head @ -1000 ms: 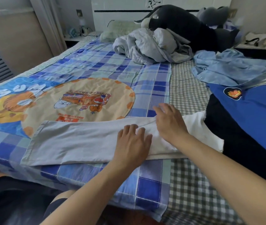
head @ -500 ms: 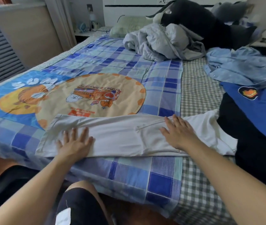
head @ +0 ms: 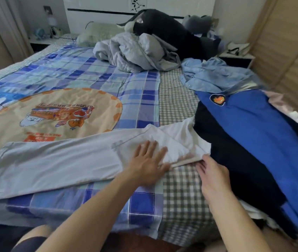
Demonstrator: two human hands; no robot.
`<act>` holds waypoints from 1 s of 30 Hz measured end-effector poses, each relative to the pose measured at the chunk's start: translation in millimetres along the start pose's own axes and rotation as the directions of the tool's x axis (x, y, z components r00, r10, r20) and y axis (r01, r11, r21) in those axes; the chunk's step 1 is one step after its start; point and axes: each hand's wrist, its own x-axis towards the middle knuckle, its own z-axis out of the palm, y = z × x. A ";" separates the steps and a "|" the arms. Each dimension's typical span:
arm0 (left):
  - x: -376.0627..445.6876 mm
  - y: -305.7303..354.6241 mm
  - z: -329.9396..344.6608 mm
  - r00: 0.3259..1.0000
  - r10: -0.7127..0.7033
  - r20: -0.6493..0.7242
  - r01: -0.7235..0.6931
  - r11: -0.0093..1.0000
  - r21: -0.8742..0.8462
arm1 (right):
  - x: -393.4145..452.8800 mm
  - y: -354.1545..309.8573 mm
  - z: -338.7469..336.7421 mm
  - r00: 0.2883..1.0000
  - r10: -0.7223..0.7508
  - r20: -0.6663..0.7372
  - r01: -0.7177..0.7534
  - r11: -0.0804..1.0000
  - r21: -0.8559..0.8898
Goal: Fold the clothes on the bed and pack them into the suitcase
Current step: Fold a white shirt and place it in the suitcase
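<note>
A long white garment (head: pixel 57 160) lies folded lengthwise across the near side of the bed. My left hand (head: pixel 148 160) presses flat on it near its right part, fingers spread. My right hand (head: pixel 211 173) lies on the checked sheet with its fingertips at the garment's near right edge, fingers fairly straight. To the right is a pile with a blue garment with a round badge (head: pixel 253 128) over a black garment (head: pixel 235 160). A light blue shirt (head: pixel 215 75) lies crumpled behind them. No suitcase is in view.
A blue plaid blanket with a cartoon print (head: pixel 62 110) covers the bed's left side, a checked sheet (head: pixel 177 99) the right. A crumpled grey duvet (head: pixel 135 51) and dark plush toys (head: pixel 166 28) sit by the headboard. A wooden wardrobe (head: pixel 290 51) stands at right.
My left hand has slid from the garment's left end to its right part. My right hand has come off the garment's top and now sits at its near right edge.
</note>
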 end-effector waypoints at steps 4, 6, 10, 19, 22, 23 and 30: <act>-5.3 1.6 -5.7 0.999 0.001 0.037 -0.001 1.000 -0.007 | 3.3 -8.2 39.4 0.984 0.125 0.124 -0.146 0.973 0.177; -12.6 -4.6 -19.4 0.999 -0.040 0.000 0.040 0.997 -0.064 | 3.4 -3.6 59.2 0.995 0.088 0.053 -0.094 0.989 0.112; -28.4 -41.0 -28.8 0.960 -0.274 -0.052 0.268 0.958 -0.105 | 2.2 -10.1 71.4 0.996 0.054 -0.076 -0.051 0.998 0.040; -13.3 0.9 -27.4 0.992 -0.127 0.020 0.126 0.933 -0.336 | 31.8 -76.6 40.0 0.950 -0.304 0.067 0.311 0.940 -0.138; -26.6 -14.4 -49.7 0.913 -0.404 -0.057 0.149 0.460 -0.875 | 19.3 -67.7 49.9 0.840 -0.398 0.369 0.531 0.743 -0.407; -36.2 -26.3 -56.8 0.871 -0.492 -0.009 0.086 0.169 -0.982 | 10.3 -60.1 56.6 0.757 -0.436 0.486 0.651 0.570 -0.501; -89.5 -64.6 -46.1 0.902 -0.338 0.270 -0.027 -0.668 -0.744 | -27.1 56.8 71.4 0.398 0.236 0.886 0.848 -0.464 -0.257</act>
